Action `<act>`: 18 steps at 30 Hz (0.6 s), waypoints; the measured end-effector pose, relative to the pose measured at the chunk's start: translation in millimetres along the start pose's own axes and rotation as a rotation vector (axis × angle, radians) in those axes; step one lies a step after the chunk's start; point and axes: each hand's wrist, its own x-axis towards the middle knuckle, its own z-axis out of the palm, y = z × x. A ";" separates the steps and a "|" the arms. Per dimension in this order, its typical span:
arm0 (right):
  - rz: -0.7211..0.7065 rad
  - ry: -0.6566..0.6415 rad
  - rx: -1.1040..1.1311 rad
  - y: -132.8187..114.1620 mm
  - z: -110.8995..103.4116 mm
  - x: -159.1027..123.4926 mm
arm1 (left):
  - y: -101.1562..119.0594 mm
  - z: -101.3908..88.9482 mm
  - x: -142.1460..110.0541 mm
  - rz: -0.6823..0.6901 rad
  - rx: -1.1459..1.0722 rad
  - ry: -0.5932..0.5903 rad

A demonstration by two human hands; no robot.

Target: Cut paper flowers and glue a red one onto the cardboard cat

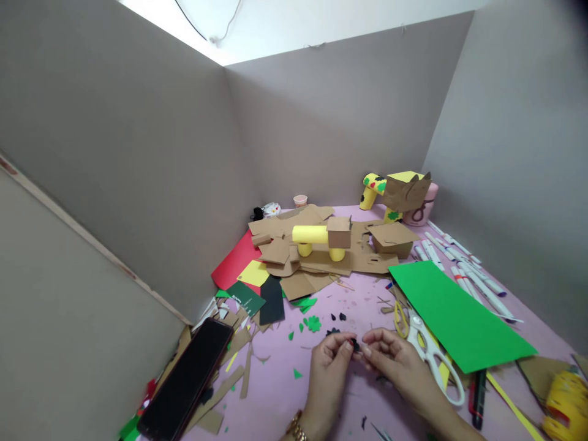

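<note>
My left hand (pixel 328 367) and my right hand (pixel 395 361) meet low in the middle of the view, above a pink table top (pixel 275 392). Both pinch a tiny black paper piece (pixel 354 345) between their fingertips. More small black scraps (pixel 337 317) and a green paper flower shape (pixel 314 323) lie just beyond the fingers. White-handled scissors (pixel 429 352) rest right beside my right hand. A gold bracelet (pixel 296 427) sits on my left wrist.
A green paper sheet (pixel 454 312) lies at right with white markers (pixel 463 269) behind it. A cardboard pile with a yellow-tube model (pixel 321 236) sits in the middle, a decorated model (pixel 399 193) behind. A black phone (pixel 188 380) lies at left. Grey walls enclose the table.
</note>
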 end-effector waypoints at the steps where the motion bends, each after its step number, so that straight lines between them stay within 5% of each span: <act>1: -0.002 -0.008 -0.009 -0.3 0.2 -0.1 | -0.3 0.0 -0.4 0.001 -0.015 0.001; 18: -0.096 -0.040 -0.206 -6.0 -4.8 -0.3 | 11.2 -1.5 -4.1 0.173 0.406 -0.019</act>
